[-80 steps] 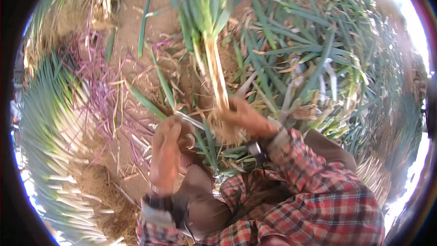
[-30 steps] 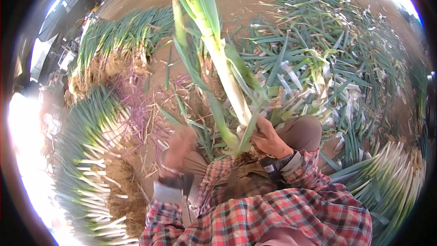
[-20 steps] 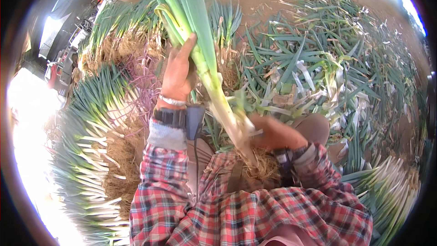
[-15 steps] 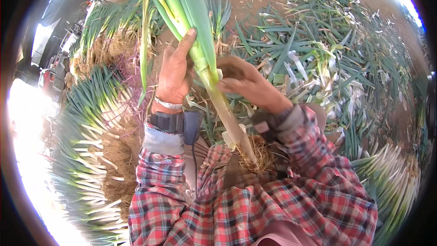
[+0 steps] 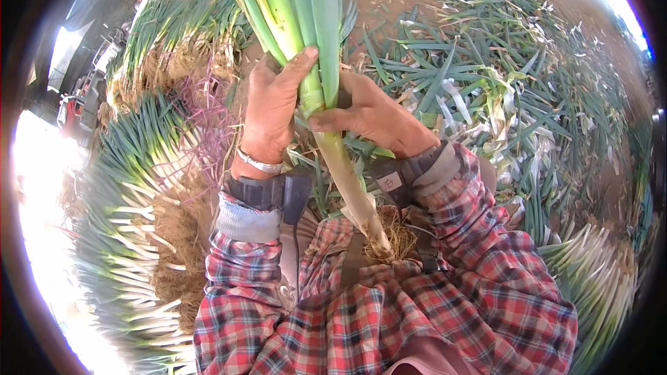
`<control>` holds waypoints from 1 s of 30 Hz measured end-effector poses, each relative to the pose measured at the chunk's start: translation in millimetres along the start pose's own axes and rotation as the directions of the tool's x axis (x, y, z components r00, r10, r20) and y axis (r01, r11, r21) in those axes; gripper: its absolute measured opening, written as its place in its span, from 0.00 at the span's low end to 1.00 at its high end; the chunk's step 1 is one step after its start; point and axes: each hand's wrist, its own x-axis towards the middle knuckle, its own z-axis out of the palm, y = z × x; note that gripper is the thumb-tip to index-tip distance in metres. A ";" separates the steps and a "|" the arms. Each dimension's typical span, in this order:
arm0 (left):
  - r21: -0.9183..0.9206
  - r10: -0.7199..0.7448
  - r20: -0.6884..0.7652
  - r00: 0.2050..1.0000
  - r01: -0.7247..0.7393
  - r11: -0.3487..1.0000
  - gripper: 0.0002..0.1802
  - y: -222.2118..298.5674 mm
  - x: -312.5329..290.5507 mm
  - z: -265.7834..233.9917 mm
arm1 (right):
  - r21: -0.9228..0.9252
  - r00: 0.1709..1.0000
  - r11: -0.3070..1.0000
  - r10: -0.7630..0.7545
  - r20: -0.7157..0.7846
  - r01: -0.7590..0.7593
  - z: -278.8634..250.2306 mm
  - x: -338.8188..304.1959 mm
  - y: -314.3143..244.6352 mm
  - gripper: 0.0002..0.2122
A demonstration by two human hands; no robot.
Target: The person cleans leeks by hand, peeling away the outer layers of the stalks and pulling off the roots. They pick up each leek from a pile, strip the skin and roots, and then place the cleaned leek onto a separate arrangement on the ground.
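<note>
A long, thick green onion [image 5: 344, 170] slants in front of me, its rooty end [image 5: 392, 243] down by my lap and its broad leaves running out past the top of the view. My left hand [image 5: 267, 111] wraps the stalk where the leaves fan out, thumb across the front. Just below, my right hand [image 5: 368, 114] grips the same onion, thumb pressed on the front of the stalk and the other fingers hidden behind. A loose leaf strip [image 5: 369, 205] sticks out low on the stem.
A long row of green onions [image 5: 132, 236] lies at left, roots inward. Another bunch [image 5: 180, 35] is at the far left, near purplish strands [image 5: 205, 121]. Stripped leaves [image 5: 479, 97] cover the ground at right. More onions [image 5: 590, 271] lie at the near right.
The onion's leafy top has swung right and stands straighter. My right thumb, blurred before, now presses on the stalk. The pale leaf that dangled left of my left hand no longer hangs there.
</note>
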 end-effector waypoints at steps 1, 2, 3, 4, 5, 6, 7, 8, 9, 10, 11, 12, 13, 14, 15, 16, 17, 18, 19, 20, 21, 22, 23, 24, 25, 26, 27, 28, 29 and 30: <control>0.142 0.030 -0.056 0.998 -0.022 0.990 0.18 -2.8 2.2 -2.6 | -0.148 0.997 0.989 0.015 -0.070 -0.026 2.7 -0.3 1.4 0.12; 0.280 0.065 -0.107 0.992 -0.033 0.959 0.17 -6.5 3.0 -4.4 | -0.292 0.990 0.954 0.022 -0.142 -0.063 5.5 -1.2 1.8 0.11; 0.280 0.062 -0.117 0.991 -0.027 0.960 0.17 -10.0 1.8 -6.6 | -0.289 0.990 0.955 0.029 -0.136 -0.068 9.9 -3.9 1.9 0.11; 0.219 0.032 -0.153 0.988 0.003 0.976 0.16 -13.4 0.5 -8.7 | -0.336 0.989 0.940 0.003 -0.150 -0.054 15.5 -7.5 0.9 0.10; 0.159 0.000 -0.184 0.983 0.030 0.987 0.14 -16.2 0.4 -11.6 | -0.382 0.986 0.923 -0.027 -0.165 -0.039 19.5 -7.6 1.4 0.09; 0.143 0.008 -0.129 0.992 0.011 0.990 0.14 -18.7 -0.6 -14.5 | -0.353 0.994 0.936 -0.031 -0.102 -0.006 12.7 -8.9 3.9 0.10; 0.145 0.007 -0.136 0.991 0.013 0.989 0.14 -17.7 -1.1 -20.5 | -0.349 0.995 0.937 -0.028 -0.097 -0.008 7.8 -11.3 4.6 0.10; 0.066 -0.061 -0.039 0.997 0.064 0.996 0.16 -14.9 -3.4 -22.2 | -0.253 0.997 0.967 -0.002 -0.072 -0.016 1.8 -17.0 5.3 0.12; -0.008 -0.118 0.064 0.991 0.119 0.993 0.18 -12.2 -5.3 -22.2 | -0.156 0.999 0.987 0.020 -0.044 -0.027 -0.6 -20.0 6.2 0.13; -0.169 -0.149 0.117 0.982 0.168 0.971 0.22 -10.5 -7.5 -18.3 | -0.005 0.997 1.000 0.005 -0.076 -0.005 2.5 -22.1 8.2 0.15; -0.173 -0.150 0.118 0.982 0.169 0.970 0.22 -11.3 -7.9 -19.6 | -0.008 0.997 1.000 0.007 -0.077 -0.008 0.0 -21.4 10.8 0.15; -0.289 -0.140 0.196 0.970 0.194 0.938 0.23 -10.7 -7.1 -21.5 | -0.139 0.987 0.981 -0.149 -0.066 0.138 -4.6 -20.1 13.2 0.15; -0.397 -0.118 0.274 0.955 0.224 0.890 0.23 -9.1 -5.9 -23.0 | -0.208 0.972 0.954 -0.229 -0.049 0.214 -7.7 -20.5 10.7 0.15; -0.297 -0.088 0.248 0.965 0.162 0.941 0.21 -8.7 -7.1 -31.4 | -0.265 0.951 0.919 -0.309 -0.021 0.293 -6.3 -19.6 8.2 0.15; -0.296 -0.065 0.245 0.967 0.139 0.945 0.21 -14.0 -6.7 -38.3 | -0.300 0.973 0.931 -0.228 -0.028 0.210 -4.3 -20.1 1.1 0.14; -0.265 -0.050 0.175 0.983 0.096 0.959 0.19 -20.5 -8.1 -45.5 | -0.322 0.979 0.929 -0.200 -0.021 0.183 -2.2 -20.6 -2.9 0.14; -0.230 -0.023 0.106 0.994 0.047 0.972 0.19 -19.8 -6.6 -49.0 | -0.346 0.985 0.925 -0.174 -0.014 0.158 -2.4 -20.3 -5.9 0.14; -0.230 -0.085 -0.002 0.996 0.082 0.970 0.19 -19.8 -8.8 -43.5 | -0.251 0.998 0.967 0.027 -0.063 -0.042 -6.0 -23.2 2.6 0.14; -0.235 -0.065 0.003 0.998 0.064 0.970 0.19 -23.3 -4.6 -42.3 | -0.146 0.969 0.959 0.230 -0.092 -0.242 -8.4 -23.3 9.2 0.15; -0.200 -0.078 -0.029 0.997 0.070 0.977 0.20 -26.5 -7.3 -43.3 | -0.071 0.968 0.970 0.223 -0.111 -0.232 -4.3 -25.4 10.1 0.16; -0.166 -0.090 -0.063 0.994 0.079 0.983 0.21 -30.1 -8.0 -46.7 | -0.079 0.971 0.971 0.217 -0.099 -0.225 -0.2 -21.6 13.5 0.16; -0.141 -0.116 -0.064 0.991 0.106 0.984 0.23 -33.4 -7.0 -54.6 | -0.103 0.978 0.985 0.124 -0.167 -0.142 5.8 -16.0 19.2 0.15; -0.143 -0.107 -0.063 0.992 0.097 0.985 0.23 -28.3 -7.7 -50.0 | -0.133 0.970 0.989 0.025 -0.241 -0.059 7.9 -11.3 21.2 0.15; -0.150 -0.039 -0.073 0.997 0.028 0.988 0.24 -24.7 -11.2 -43.1 | -0.119 0.983 0.989 0.067 -0.173 -0.088 6.8 -7.1 20.2 0.15; -0.156 0.026 -0.084 0.996 -0.039 0.987 0.24 -22.4 -13.0 -37.4 | -0.123 0.983 0.989 0.064 -0.172 -0.086 6.2 -4.0 18.4 0.15; -0.141 -0.009 -0.051 0.999 0.002 0.990 0.21 -19.0 -12.8 -37.2 | -0.141 0.987 0.987 0.060 -0.146 -0.081 8.3 0.7 15.0 0.15; -0.140 -0.003 -0.059 0.998 -0.006 0.990 0.21 -19.6 -10.4 -39.1 | -0.158 0.991 0.984 0.059 -0.122 -0.078 10.0 4.8 13.0 0.15; -0.114 0.048 -0.064 0.997 -0.055 0.992 0.25 -23.1 -6.8 -42.1 | -0.158 0.992 0.984 0.060 -0.114 -0.078 10.4 7.9 12.2 0.15; -0.090 0.093 -0.064 0.994 -0.098 0.991 0.29 -22.3 -6.0 -38.6 | -0.117 0.993 0.989 0.078 -0.090 -0.088 8.1 8.8 11.1 0.14; -0.091 0.133 -0.089 0.987 -0.141 0.986 0.25 -22.3 -9.7 -32.2 | -0.074 0.993 0.992 0.097 -0.068 -0.102 5.6 9.3 10.9 0.12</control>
